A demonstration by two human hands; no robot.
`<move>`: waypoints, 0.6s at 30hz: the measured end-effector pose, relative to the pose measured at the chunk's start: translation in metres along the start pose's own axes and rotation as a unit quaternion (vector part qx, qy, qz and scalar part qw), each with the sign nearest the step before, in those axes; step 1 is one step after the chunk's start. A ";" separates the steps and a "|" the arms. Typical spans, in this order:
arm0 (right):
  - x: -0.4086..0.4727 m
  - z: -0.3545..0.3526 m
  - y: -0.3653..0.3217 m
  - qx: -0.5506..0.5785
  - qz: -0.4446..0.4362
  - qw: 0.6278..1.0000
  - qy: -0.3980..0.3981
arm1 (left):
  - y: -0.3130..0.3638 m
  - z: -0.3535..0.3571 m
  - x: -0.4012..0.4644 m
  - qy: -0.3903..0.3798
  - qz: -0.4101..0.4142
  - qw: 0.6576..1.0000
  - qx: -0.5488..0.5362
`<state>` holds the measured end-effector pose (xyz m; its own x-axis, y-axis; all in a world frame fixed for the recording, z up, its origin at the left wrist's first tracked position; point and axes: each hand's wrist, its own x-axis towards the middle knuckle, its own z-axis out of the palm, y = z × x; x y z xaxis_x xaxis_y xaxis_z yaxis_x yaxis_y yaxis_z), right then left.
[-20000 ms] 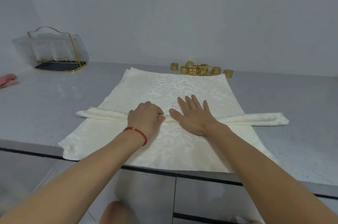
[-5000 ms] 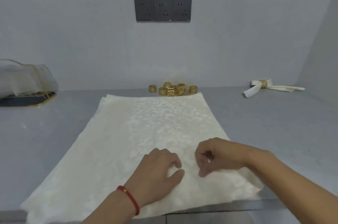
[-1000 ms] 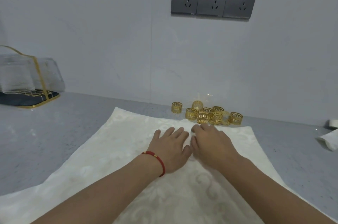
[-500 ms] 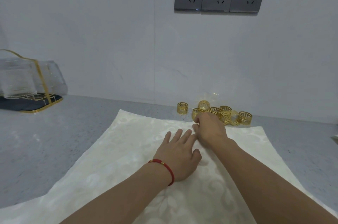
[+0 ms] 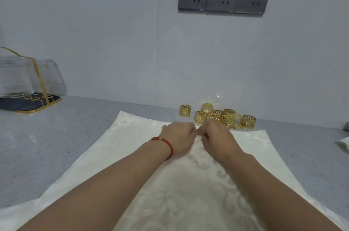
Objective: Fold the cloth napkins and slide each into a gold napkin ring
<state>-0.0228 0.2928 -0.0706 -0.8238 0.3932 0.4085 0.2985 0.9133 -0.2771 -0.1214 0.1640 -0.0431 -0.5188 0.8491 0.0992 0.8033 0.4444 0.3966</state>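
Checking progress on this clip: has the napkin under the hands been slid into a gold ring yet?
No: the napkin lies spread flat on the counter, and the gold rings sit loose in a cluster beyond its far edge.

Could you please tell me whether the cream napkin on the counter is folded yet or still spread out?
Spread out. The napkin lies flat in one layer, its far edge showing; both hands, left hand and right hand, pinch it near that edge.

The napkin point(image 5: 217, 183) under the fingers is matt cream damask cloth; the napkin rings point(image 5: 219, 117) just beyond them are shiny pierced gold metal, on a speckled grey stone-like counter point(image 5: 62, 136).
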 end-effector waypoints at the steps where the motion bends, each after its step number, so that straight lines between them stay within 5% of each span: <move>1: -0.002 0.002 0.003 0.011 -0.007 1.000 0.012 | -0.001 0.000 0.006 0.042 -0.004 0.999 -0.017; 4: -0.003 0.005 0.007 0.046 -0.015 0.998 0.027 | -0.001 0.003 0.024 0.133 0.002 0.991 0.020; 18: 0.007 0.008 0.004 0.070 0.074 0.993 0.052 | 0.009 0.008 0.039 0.098 -0.022 0.988 0.121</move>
<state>-0.0312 0.2984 -0.0760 -0.7194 0.5381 0.4392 0.3376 0.8235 -0.4560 -0.1320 0.2028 -0.0428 -0.5823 0.7666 0.2709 0.8129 0.5549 0.1769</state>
